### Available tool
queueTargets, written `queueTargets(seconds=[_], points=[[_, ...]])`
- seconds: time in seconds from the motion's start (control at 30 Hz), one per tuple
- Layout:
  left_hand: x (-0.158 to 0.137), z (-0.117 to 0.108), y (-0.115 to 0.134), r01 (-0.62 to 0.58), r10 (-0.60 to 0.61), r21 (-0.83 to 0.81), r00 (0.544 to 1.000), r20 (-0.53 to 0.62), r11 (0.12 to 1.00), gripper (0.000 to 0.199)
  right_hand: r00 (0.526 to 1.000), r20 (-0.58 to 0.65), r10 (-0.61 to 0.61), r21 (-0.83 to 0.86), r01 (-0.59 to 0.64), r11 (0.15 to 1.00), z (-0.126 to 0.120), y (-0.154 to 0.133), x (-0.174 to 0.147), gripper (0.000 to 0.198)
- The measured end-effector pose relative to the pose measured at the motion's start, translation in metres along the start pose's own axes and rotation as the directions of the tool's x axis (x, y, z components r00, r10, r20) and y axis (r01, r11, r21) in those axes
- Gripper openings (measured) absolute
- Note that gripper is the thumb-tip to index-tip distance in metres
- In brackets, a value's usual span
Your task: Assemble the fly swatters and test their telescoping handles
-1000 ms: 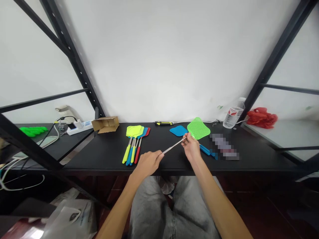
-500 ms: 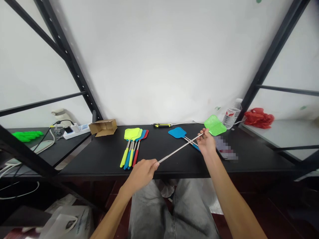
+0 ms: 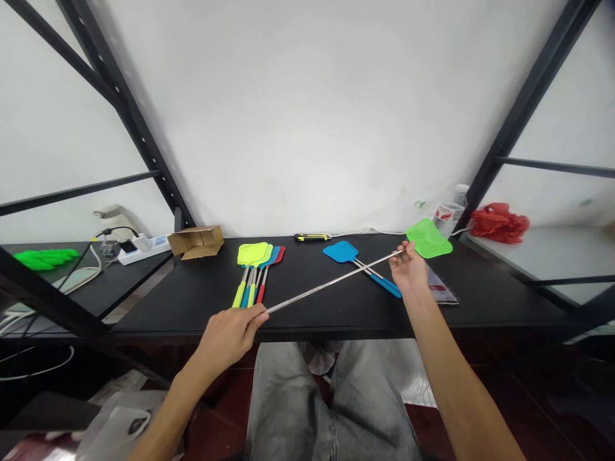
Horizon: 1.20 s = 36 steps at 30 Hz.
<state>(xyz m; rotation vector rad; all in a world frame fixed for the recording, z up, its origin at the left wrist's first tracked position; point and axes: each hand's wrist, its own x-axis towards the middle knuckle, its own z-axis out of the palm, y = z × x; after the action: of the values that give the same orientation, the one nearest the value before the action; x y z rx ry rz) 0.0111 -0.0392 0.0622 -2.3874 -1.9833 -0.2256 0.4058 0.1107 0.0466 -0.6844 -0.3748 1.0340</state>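
A green fly swatter [image 3: 429, 238] with a long extended metal rod stretches between my two hands above the black table. My left hand [image 3: 234, 333] is closed round its handle end, and the handle itself is hidden in the fist. My right hand [image 3: 408, 266] pinches the rod just below the green head. Under the rod, two blue fly swatters [image 3: 341, 251] lie on the table with their rods crossed and blue handles towards me. Beyond my left hand rests a bundle of yellow, blue and red fly swatters [image 3: 254, 255], heads away from me; the hand covers some handle ends.
An opened cardboard box [image 3: 196, 243] sits at the table's back left, a yellow-black utility knife [image 3: 312, 237] by the wall. At right are a water bottle [image 3: 450, 210], a flat tablet-like item [image 3: 441, 288] and a red plastic bag [image 3: 500, 224]. A power strip [image 3: 144, 248] lies left.
My hands have moved apart, the left one to the left and the right one to the right. The swatter's rod between them has become longer.
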Motion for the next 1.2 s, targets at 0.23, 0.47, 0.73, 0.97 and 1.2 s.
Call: queueTargets(seconds=[0.23, 0.47, 0.73, 0.97, 1.2], points=[[-0.015, 0.008, -0.039, 0.115, -0.112, 0.024, 0.989, -0.101, 0.993, 0.042, 0.999, -0.042, -0.025, 0.048, 0.027, 0.998, -0.02, -0.015, 0.009, 0.017], [-0.008, -0.002, -0.043, 0.077, -0.073, 0.046, 0.993, -0.091, 0.996, 0.043, 0.999, -0.038, -0.015, 0.134, 0.02, 0.991, -0.027, -0.014, 0.009, 0.016], [-0.023, -0.001, -0.046, 0.053, -0.053, -0.077, 0.999, -0.002, 0.996, 0.042, 0.998, 0.058, 0.018, 0.094, -0.023, 0.995, -0.025, -0.009, -0.002, 0.019], [-0.01, 0.015, 0.024, 0.013, -0.001, -0.265, 0.999, 0.046, 0.964, 0.041, 0.954, 0.262, 0.144, 0.093, -0.173, 0.98, 0.005, 0.025, -0.042, 0.03], [-0.011, 0.031, 0.057, 0.024, -0.012, -0.547, 1.0, 0.026, 0.837, 0.039, 0.947, 0.281, 0.157, 0.008, -0.166, 0.986, 0.022, 0.045, -0.077, 0.033]])
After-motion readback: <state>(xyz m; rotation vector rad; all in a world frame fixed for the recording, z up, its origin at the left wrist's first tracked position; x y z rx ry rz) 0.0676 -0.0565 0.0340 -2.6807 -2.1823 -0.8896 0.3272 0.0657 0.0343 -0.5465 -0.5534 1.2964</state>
